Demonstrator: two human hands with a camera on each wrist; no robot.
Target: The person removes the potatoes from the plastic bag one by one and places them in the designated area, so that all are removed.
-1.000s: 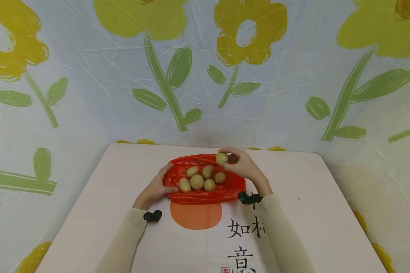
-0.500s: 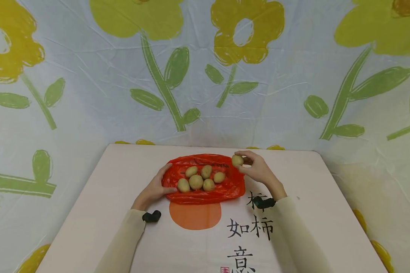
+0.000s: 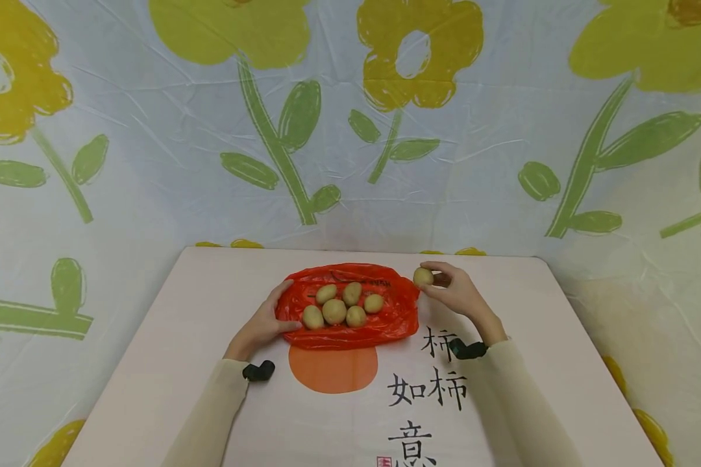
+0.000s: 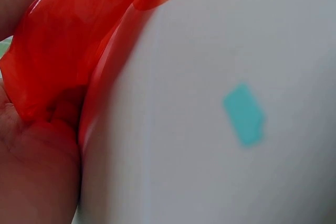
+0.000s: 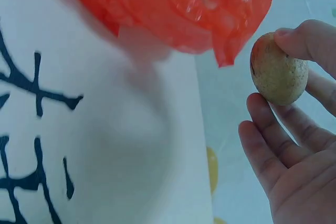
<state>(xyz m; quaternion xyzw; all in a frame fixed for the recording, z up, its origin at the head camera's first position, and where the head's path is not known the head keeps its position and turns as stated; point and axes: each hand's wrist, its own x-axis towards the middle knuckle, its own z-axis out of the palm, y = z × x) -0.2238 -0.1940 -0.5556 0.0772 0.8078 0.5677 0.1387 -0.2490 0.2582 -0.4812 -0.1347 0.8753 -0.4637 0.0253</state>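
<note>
In the head view, my right hand point(image 3: 458, 291) pinches a small yellowish potato point(image 3: 423, 277) just off the right end of a red plastic bag point(image 3: 397, 324). The right wrist view shows the thumb on top of this potato point(image 5: 279, 68) and fingertips below it. My left hand point(image 3: 263, 324) grips the left end of the bag, its thumb over the near rim. Red film point(image 4: 68, 40) covers part of the left fingers in the left wrist view. Several more potatoes point(image 3: 334, 312) lie together in the spread bag.
A pale table point(image 3: 181, 311) carries the bag. Its cover has an orange disc point(image 3: 333, 370) and black Chinese characters point(image 3: 410, 441). Behind stands a white cloth point(image 3: 479, 194) printed with yellow flowers and green stems.
My right hand has carried the potato to the right, from above the bag's far edge to beyond its right end. The left hand stays on the bag.
</note>
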